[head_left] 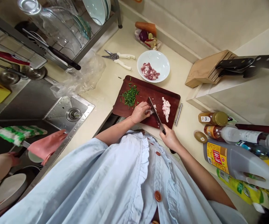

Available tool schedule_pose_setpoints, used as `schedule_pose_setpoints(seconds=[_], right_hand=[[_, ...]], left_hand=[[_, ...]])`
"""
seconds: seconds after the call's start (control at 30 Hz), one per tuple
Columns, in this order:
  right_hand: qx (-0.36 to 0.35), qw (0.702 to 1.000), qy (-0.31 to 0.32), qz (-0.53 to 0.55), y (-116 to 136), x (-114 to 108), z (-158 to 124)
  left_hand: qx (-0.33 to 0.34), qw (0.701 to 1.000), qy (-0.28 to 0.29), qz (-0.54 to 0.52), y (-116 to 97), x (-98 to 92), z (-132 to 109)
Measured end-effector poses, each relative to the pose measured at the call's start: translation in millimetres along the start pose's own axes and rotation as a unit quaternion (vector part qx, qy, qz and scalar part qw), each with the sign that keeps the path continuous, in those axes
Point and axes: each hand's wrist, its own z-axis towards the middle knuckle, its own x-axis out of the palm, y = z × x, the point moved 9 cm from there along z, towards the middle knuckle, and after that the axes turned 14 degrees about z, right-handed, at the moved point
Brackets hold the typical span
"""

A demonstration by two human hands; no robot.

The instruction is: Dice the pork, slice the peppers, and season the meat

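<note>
My right hand (170,137) is wrapped around the handle of a kitchen knife (156,114), its blade angled over the brown cutting board (146,88). Close against the blade's left side, the curled fingers of my left hand (141,112) press on a piece of pale, fatty meat (150,112), mostly hidden under them. To the right of the knife lies a row of chopped pale meat (166,108). Chopped green stalks (130,95) sit in a pile on the board's left part. Just beyond the board, a white bowl (163,63) holds diced pink meat (149,71).
White-handled scissors (122,59) and a bag of vegetables (148,37) lie behind. A knife block (206,68), bottles and a large jug (232,158) line the right. At left are a dish rack (97,34), a sink (80,119) and another person's hand (1,165) near a pan (6,193).
</note>
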Motion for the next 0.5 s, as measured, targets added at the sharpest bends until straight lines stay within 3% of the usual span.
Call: schedule_pose_setpoints(seconds=[0.2,0.37,0.5], right_hand=[[-0.034,0.999,-0.024,0.010,12.6,3.9,26.7],[0.000,0.998,-0.033,0.049,-11.2,-8.6,-11.0],[-0.010,0.998,-0.056,0.023,0.0,-15.6,-28.6]], left_hand=[[0.007,1.000,0.000,0.005,0.4,-0.7,-1.3],[0.008,0.998,-0.045,-0.054,-0.2,-20.0,-7.0],[0.020,0.996,-0.063,-0.056,-2.9,-27.8,-9.1]])
